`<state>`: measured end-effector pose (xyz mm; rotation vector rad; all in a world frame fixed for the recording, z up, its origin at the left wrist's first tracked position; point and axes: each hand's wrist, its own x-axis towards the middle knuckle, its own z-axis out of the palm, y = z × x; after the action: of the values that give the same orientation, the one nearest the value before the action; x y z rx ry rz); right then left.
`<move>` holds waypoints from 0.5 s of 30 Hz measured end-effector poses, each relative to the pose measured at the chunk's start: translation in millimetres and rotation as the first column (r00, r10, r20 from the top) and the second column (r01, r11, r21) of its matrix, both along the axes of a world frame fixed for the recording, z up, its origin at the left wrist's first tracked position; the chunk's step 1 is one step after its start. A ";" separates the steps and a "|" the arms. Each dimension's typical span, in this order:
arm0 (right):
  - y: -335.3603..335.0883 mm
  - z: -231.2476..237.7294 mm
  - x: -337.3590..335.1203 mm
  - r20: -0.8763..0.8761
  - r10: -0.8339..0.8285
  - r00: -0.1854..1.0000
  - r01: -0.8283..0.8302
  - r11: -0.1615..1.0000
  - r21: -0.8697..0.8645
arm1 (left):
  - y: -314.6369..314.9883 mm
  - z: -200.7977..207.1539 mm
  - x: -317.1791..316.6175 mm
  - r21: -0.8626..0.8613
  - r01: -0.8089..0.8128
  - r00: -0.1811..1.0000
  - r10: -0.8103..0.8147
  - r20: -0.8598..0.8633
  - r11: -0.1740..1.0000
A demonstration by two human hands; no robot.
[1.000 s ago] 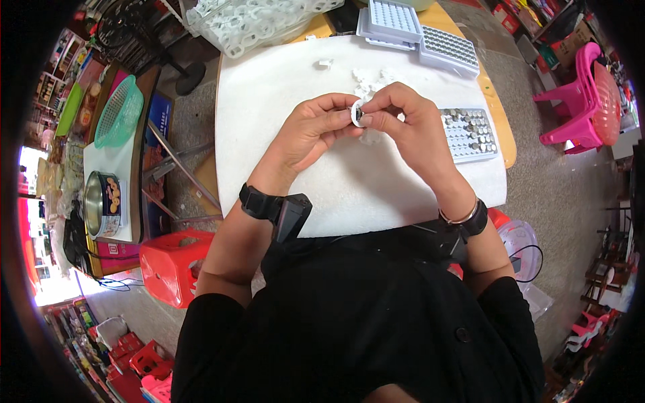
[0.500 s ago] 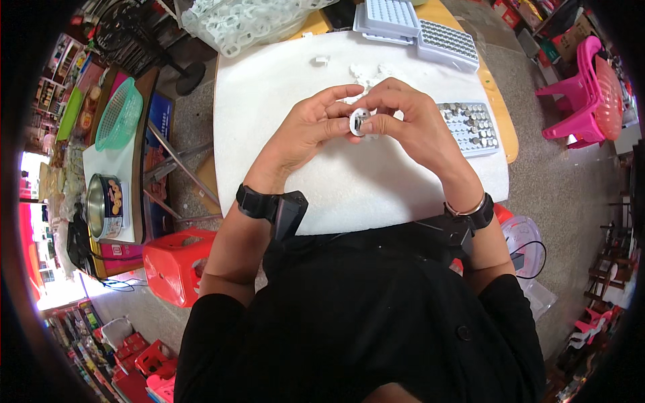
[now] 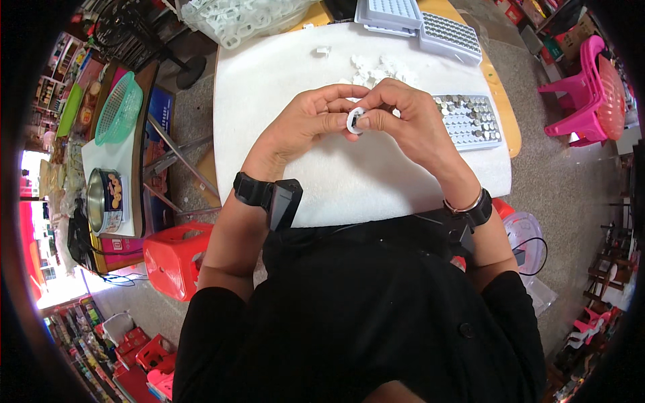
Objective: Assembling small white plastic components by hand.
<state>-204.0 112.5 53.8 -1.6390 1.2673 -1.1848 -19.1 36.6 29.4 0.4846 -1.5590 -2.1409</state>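
Between the fingertips of both hands is a small round white plastic part with a dark middle. My left hand grips its left side, closed with the thumb on the rim. On the other side my right hand pinches it, thumb pressed over the front. Just beyond the hands lies a loose pile of small white pieces on the white table cover. To the right of my right hand rests a pale tray partly filled with small silvery round pieces, probably button cells.
A clear bag of white ring-shaped parts sits at the table's far left. Stacked pale trays stand at the far right. A lone white piece lies apart. Left of the table are a red stool and a side table with a green basket.
The white part has tilted slightly and my right thumb now covers more of its middle. Both hands stay closed on it. The view has shifted a little.
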 end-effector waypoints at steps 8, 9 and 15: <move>-0.3 -8.8 1.9 0.068 -0.057 0.996 0.055 0.998 0.035 | 0.8 -3.0 -2.3 0.051 -0.056 0.998 0.057 -0.020 0.997; -0.8 -8.5 1.3 0.069 -0.057 0.996 0.054 0.998 0.035 | -0.1 -4.0 -2.4 0.073 -0.044 0.997 0.048 -0.055 0.996; -9.6 -13.1 -6.3 0.304 0.019 0.953 -0.079 0.980 0.185 | -0.2 -5.6 -5.8 0.174 -0.084 0.992 0.099 -0.077 0.981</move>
<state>-210.3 102.9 40.7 -1.2846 1.1034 -1.1870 -24.9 36.4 23.9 0.5034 -1.2893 -2.2043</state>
